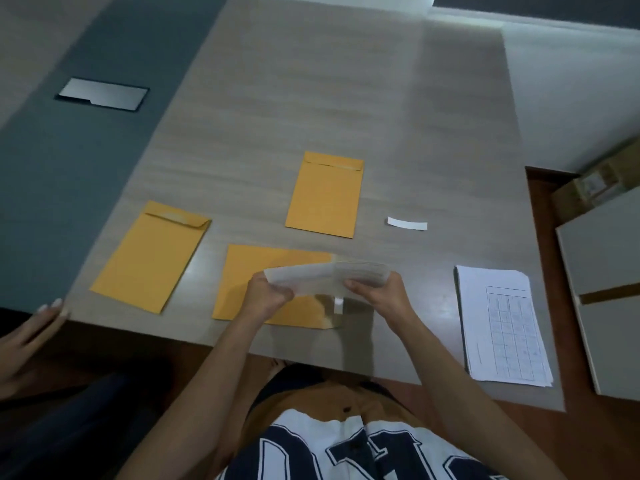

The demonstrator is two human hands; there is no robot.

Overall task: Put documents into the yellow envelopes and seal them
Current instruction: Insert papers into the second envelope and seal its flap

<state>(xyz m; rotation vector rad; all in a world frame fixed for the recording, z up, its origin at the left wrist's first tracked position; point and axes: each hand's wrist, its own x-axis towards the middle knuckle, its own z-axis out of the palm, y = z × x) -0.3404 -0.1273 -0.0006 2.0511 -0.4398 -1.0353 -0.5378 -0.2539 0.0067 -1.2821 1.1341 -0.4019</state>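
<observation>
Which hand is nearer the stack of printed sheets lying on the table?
Right. The right hand grips the folded paper just left of the stack of printed sheets; the left hand grips its far end, farther away.

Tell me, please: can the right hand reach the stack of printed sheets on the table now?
Probably yes, once it lets go. The right hand grips the folded paper; nothing lies between it and the paper stack.
</observation>
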